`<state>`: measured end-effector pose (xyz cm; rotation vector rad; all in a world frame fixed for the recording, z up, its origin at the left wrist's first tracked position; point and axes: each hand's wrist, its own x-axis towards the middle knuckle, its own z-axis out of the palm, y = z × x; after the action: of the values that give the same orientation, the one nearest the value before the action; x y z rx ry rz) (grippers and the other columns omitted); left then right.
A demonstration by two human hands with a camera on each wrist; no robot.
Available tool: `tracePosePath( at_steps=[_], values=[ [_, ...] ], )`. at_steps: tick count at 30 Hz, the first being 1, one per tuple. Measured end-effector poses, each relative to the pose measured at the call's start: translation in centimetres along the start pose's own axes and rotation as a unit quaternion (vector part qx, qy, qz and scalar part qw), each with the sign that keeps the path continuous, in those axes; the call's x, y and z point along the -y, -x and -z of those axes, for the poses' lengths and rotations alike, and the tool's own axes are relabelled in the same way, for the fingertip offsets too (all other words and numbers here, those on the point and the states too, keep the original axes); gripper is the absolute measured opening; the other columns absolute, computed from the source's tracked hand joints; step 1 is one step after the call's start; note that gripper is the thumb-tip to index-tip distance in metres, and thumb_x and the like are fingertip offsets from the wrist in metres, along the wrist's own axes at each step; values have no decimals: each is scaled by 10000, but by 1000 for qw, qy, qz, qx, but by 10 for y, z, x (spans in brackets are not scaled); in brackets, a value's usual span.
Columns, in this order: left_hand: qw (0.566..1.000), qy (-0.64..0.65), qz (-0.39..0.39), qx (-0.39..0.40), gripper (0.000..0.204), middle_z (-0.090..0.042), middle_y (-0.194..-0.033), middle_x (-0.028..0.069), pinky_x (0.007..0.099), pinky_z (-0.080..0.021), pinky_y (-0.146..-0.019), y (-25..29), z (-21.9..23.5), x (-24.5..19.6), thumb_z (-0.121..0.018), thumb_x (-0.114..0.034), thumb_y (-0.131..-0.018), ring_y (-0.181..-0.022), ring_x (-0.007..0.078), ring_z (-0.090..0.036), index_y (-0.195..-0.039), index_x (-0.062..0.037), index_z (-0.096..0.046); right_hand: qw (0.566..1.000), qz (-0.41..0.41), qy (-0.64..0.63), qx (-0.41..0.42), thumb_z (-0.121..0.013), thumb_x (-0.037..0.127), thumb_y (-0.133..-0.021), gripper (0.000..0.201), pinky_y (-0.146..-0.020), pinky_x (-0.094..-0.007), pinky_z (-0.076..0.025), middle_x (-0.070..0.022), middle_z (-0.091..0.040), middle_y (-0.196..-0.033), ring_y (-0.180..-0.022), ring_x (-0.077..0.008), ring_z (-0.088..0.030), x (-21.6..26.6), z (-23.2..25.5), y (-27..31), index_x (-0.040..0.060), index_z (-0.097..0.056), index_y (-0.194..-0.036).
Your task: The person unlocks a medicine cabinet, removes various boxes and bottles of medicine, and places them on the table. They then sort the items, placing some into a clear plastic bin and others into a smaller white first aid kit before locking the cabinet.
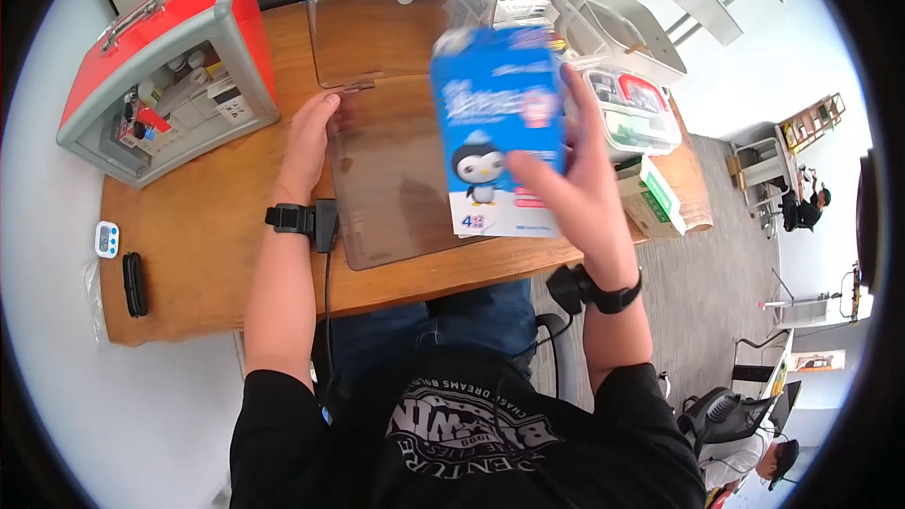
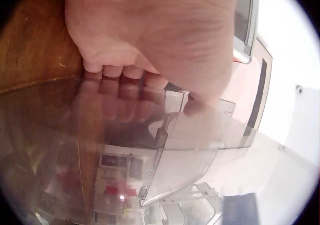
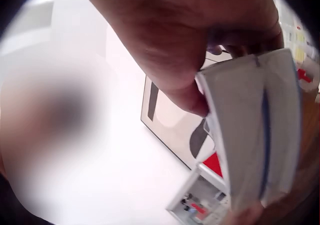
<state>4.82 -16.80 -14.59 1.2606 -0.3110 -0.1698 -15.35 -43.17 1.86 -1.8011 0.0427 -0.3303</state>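
Observation:
A blue-and-white carton (image 1: 514,132) with a cartoon penguin on its front is in my right hand (image 1: 589,198), the thumb across its face and the fingers behind its far side. In the right wrist view the carton's pale side (image 3: 240,130) shows a dark blue line down its middle. It hangs tilted over a see-through brownish plastic box (image 1: 391,179), whose lid (image 1: 405,19) stands raised at the back. My left hand (image 1: 311,137) grips that box's left edge near the back corner. Close up, the left fingers (image 2: 117,71) reach down along the clear wall, thumb at the rim.
A red and grey case (image 1: 160,66) with a clear front holds small bottles at the left. Beyond the carton sit a clear-lidded container (image 1: 632,113) and a green-and-white box (image 1: 650,196). A small timer (image 1: 107,239) and a black pouch (image 1: 135,284) lie near the left edge.

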Motion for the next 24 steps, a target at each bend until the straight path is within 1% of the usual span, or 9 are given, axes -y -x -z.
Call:
tracePosePath(
  at_steps=[1, 3, 6, 12, 14, 18, 20, 21, 24],
  values=[
    [1000, 8, 5, -1, 431, -716, -1160, 90, 354, -504, -966, 1, -1, 0, -527, -301, -1078, -1069, 196, -651, -1300, 24, -704, 1000, 0, 1, 3, -762, 198, -936, 835, -917, -418, -590, -200, -668, -1282, -1096, -287, -719, -2, -5, -4, 29, -328, -1630],
    [1000, -11, 7, 3, 429, -717, -1162, 93, 358, -504, -968, 2, -1, -2, -530, -299, -1071, -1074, 198, -650, -1296, 21, -706, 934, 7, 357, 34, -771, 279, -886, 881, -854, -450, -598, -247, -682, -1165, -1026, -364, -732, -12, -14, -7, 61, -353, -1630],
    [999, -35, 4, 16, 430, -720, -1162, 100, 362, -503, -971, -1, 2, -1, -538, -299, -1057, -1079, 202, -650, -1288, 22, -707, 885, 19, 465, 14, -773, 350, -836, 921, -813, -478, -589, -255, -683, -1075, -968, -418, -716, -32, -28, -8, 75, -380, -1623],
    [998, -55, 1, 22, 433, -721, -1172, 116, 363, -505, -972, 1, 0, -4, -526, -290, -1056, -1078, 209, -654, -1293, 30, -696, 844, 64, 531, 24, -776, 369, -856, 772, -765, -464, -593, -190, -713, -978, -875, -377, -739, -28, -35, -10, 71, -516, -1519],
    [997, -68, 1, 22, 435, -716, -1195, 122, 365, -506, -973, 1, 0, -3, -509, -275, -1062, -1082, 214, -655, -1307, 41, -680, 817, 23, 570, 85, -776, 356, -844, 774, -763, -463, -594, -180, -721, -952, -873, -362, -741, -21, -40, -10, 79, -517, -1518],
    [997, -74, -7, 26, 442, -722, -1191, 134, 358, -512, -962, 4, -2, -7, -505, -290, -1062, -1078, 215, -664, -1292, 41, -686, 822, 38, 558, 110, -786, 305, -812, 784, -764, -462, -594, -163, -728, -934, -864, -347, -737, -14, -58, -18, 73, -521, -1512],
    [996, -81, -11, 29, 445, -725, -1180, 133, 355, -513, -959, 4, -3, -10, -503, -296, -1062, -1078, 217, -667, -1284, 42, -689, 838, 178, 497, 135, -790, 230, -781, 785, -849, -446, -582, -122, -736, -994, -927, -312, -722, -20, -60, -27, 84, -532, -1507],
    [997, -70, 3, 27, 458, -727, -1166, 132, 353, -512, -963, 4, -4, -11, -501, -323, -1073, -1075, 218, -668, -1275, 41, -692, 838, 179, 497, 137, -790, 230, -781, 785, -849, -446, -582, -122, -736, -994, -927, -312, -722, -19, -60, -32, 84, -532, -1507],
    [998, -53, 20, 17, 496, -731, -1152, 126, 344, -506, -971, 5, -6, -12, -495, -380, -1094, -1073, 210, -667, -1263, 40, -697, 780, 251, 533, 211, -782, 160, -768, 769, -966, -437, -539, -122, -723, -1108, -1050, -316, -680, -20, -57, -55, 118, -552, -1501]
  ],
)
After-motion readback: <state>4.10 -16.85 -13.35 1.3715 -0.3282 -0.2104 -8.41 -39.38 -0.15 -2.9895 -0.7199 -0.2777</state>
